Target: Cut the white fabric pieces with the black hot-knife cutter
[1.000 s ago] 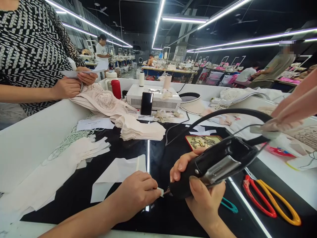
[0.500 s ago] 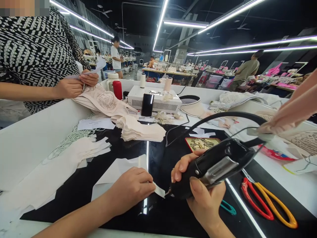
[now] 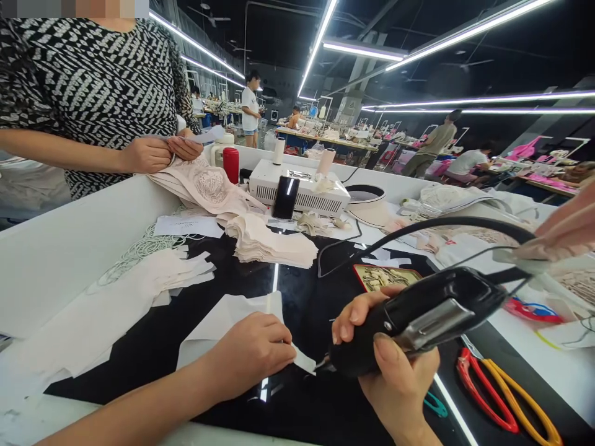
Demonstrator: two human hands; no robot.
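Note:
My left hand (image 3: 253, 356) pinches a pale piece of fabric (image 3: 211, 325) lying on the black work surface (image 3: 297, 412); its narrow end sticks out past my fingers. My right hand (image 3: 395, 384) is wrapped round a black corded hand tool (image 3: 449, 288) with a silver metal lever on its side. The tool's thin metal tip reaches the corner of the fabric's narrow end; I cannot tell whether they touch. At the right edge, a blurred skin-coloured shape, perhaps another person's hand (image 3: 564, 232), is by the cable end of the tool.
Pale fabric pieces (image 3: 111, 310) and a fabric stack (image 3: 274, 241) lie left and behind. A small tray (image 3: 388, 277) of pale bits, scissors (image 3: 488, 387) and a teal clip (image 3: 436, 404) are right. Beyond stand a white box (image 3: 318, 198) and phone (image 3: 285, 197). A person's hands (image 3: 162, 152) hold paper.
The view has shifted, so most things sit a little further right. My left hand still pinches the fabric and my right hand still holds the tool at its corner.

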